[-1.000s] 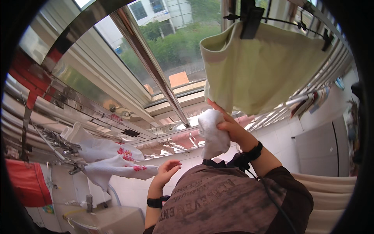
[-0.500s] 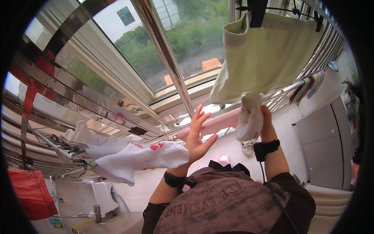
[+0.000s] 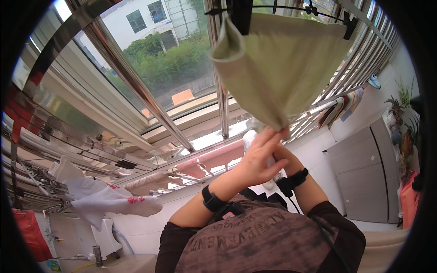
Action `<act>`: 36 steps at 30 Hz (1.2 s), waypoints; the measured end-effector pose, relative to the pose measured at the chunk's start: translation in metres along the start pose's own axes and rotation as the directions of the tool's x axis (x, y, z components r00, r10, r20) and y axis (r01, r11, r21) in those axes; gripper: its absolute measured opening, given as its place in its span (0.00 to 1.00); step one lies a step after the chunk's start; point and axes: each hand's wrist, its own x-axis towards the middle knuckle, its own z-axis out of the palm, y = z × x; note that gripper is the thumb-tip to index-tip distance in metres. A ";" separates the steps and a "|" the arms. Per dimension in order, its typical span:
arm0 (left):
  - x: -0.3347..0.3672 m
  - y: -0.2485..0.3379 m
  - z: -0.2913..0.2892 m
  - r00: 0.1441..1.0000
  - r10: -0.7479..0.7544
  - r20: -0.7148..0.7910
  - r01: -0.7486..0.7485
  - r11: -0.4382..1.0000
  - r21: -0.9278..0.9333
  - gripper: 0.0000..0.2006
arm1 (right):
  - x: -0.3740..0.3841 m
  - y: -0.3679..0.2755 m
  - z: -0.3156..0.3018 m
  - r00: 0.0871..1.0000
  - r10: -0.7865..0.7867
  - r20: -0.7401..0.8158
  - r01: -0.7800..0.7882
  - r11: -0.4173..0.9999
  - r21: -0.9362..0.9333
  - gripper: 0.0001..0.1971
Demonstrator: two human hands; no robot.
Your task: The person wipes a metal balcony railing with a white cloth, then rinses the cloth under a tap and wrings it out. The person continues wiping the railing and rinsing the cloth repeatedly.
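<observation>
A pale green garment (image 3: 291,59) hangs from black clips in front of me, its lower edge drawn to a point. My left hand (image 3: 261,157) reaches across to that point. Its fingers are stretched up against the cloth, the thumb apart. Behind it is my right hand (image 3: 281,152), largely covered, so its fingers do not show. A white sock (image 3: 249,138) is partly visible beside my hands, off the rack; the rest is hidden. At the left, white socks with red patterns (image 3: 132,200) hang from metal pegs, out of my hands' reach.
Metal poles (image 3: 132,82) run before the window. Pink cloth (image 3: 218,157) hangs low on a rack. A red cloth (image 3: 32,234) is at the far left, a grey cabinet (image 3: 364,177) at the right. Small striped cloths (image 3: 341,107) hang at the back right.
My left hand has moved up and right to the green garment, crossing in front of my right hand. The garment's lower edge is now gathered. The view has swung right.
</observation>
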 end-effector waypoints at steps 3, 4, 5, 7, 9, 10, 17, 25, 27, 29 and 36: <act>0.022 0.004 0.014 0.992 0.018 0.123 0.008 0.978 -0.208 0.33 | 0.010 -0.006 -0.002 0.999 -0.031 -0.045 0.028 0.998 -0.059 0.23; 0.027 0.006 0.017 0.991 0.033 0.132 -0.005 0.979 -0.202 0.34 | 0.016 -0.007 -0.002 0.996 -0.052 -0.066 0.046 0.995 -0.086 0.23; 0.032 0.007 0.020 0.991 0.060 0.117 -0.036 0.978 -0.204 0.34 | 0.021 -0.007 -0.002 0.993 -0.079 -0.090 0.068 0.991 -0.113 0.23; 0.036 0.008 0.020 0.989 0.124 0.075 -0.106 0.972 -0.211 0.34 | 0.035 -0.006 -0.001 0.976 -0.159 -0.150 0.128 0.972 -0.199 0.23; 0.035 0.009 0.016 0.989 0.086 0.123 -0.046 0.955 -0.293 0.33 | 0.050 -0.004 0.002 0.938 -0.292 -0.185 0.209 0.906 -0.368 0.23; 0.034 0.009 0.013 0.986 0.071 0.150 -0.018 0.944 -0.330 0.33 | 0.059 -0.003 0.005 0.901 -0.382 -0.205 0.245 0.840 -0.484 0.24; 0.020 0.015 -0.015 0.981 0.060 0.185 0.024 0.906 -0.423 0.31 | 0.105 -0.001 0.037 0.576 -0.776 -0.255 0.285 0.483 -0.828 0.25; -0.001 0.027 -0.060 0.977 0.094 0.190 0.011 0.874 -0.486 0.27 | 0.143 -0.026 0.055 0.407 -0.851 -0.332 0.099 0.403 -0.910 0.22; -0.007 0.031 -0.073 0.975 0.112 0.194 -0.014 0.894 -0.447 0.27 | 0.150 -0.040 0.053 0.373 -0.844 -0.386 0.039 0.430 -0.902 0.21; -0.013 0.036 -0.084 0.978 0.119 0.170 -0.032 0.896 -0.443 0.26 | 0.152 -0.047 0.048 0.356 -0.824 -0.440 -0.016 0.466 -0.885 0.21; -0.036 0.053 -0.112 0.967 0.053 0.250 0.068 0.890 -0.450 0.25 | 0.148 0.008 0.038 0.523 -0.809 -0.269 0.177 0.411 -0.894 0.19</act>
